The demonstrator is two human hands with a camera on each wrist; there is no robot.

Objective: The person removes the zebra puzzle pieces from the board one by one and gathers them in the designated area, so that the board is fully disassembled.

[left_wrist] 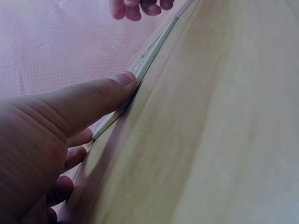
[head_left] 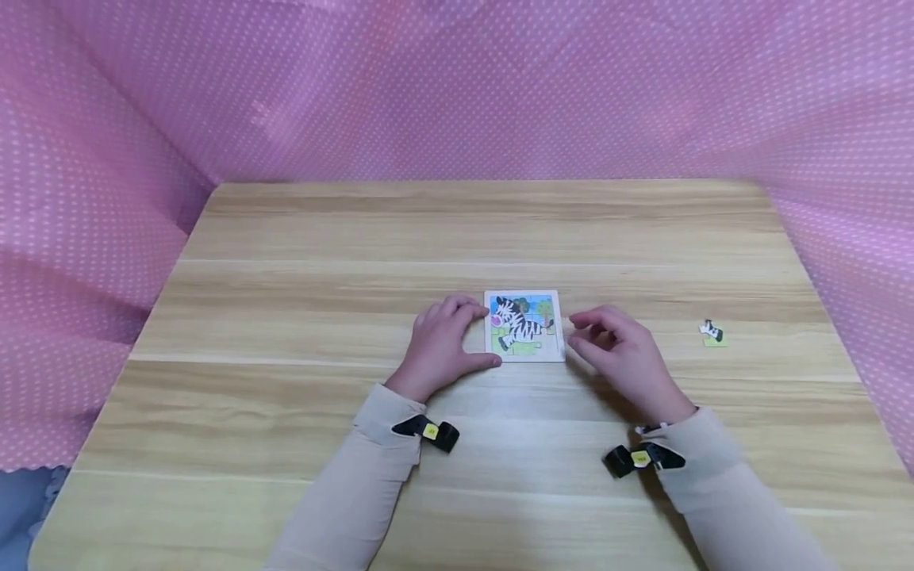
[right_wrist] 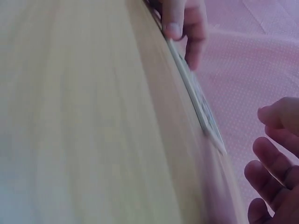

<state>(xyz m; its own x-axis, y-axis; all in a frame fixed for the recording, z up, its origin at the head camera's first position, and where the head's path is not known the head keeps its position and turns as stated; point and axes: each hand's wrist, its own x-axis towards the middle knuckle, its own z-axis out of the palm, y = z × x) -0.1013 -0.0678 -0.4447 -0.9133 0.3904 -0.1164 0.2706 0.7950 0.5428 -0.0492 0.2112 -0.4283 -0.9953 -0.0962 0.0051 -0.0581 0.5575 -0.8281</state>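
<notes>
A square jigsaw puzzle (head_left: pixel 524 327) with a pale frame lies flat on the table, showing a zebra, trees and grass. Its lower right part shows a bare pale patch. My left hand (head_left: pixel 446 345) holds the frame at its left side, thumb on the near edge and fingers by the left edge; the left wrist view shows the thumb (left_wrist: pixel 105 93) against that edge. Just off the frame's right edge is my right hand (head_left: pixel 621 349), fingers loosely bent. In the right wrist view its fingers (right_wrist: pixel 268 151) are apart with nothing between them.
Some way right of the right hand lies a small loose bit of puzzle (head_left: pixel 712 333), black, white and green. The wooden table (head_left: pixel 457 238) carries everything, and a pink dotted cloth (head_left: pixel 457 95) hangs around its back and sides.
</notes>
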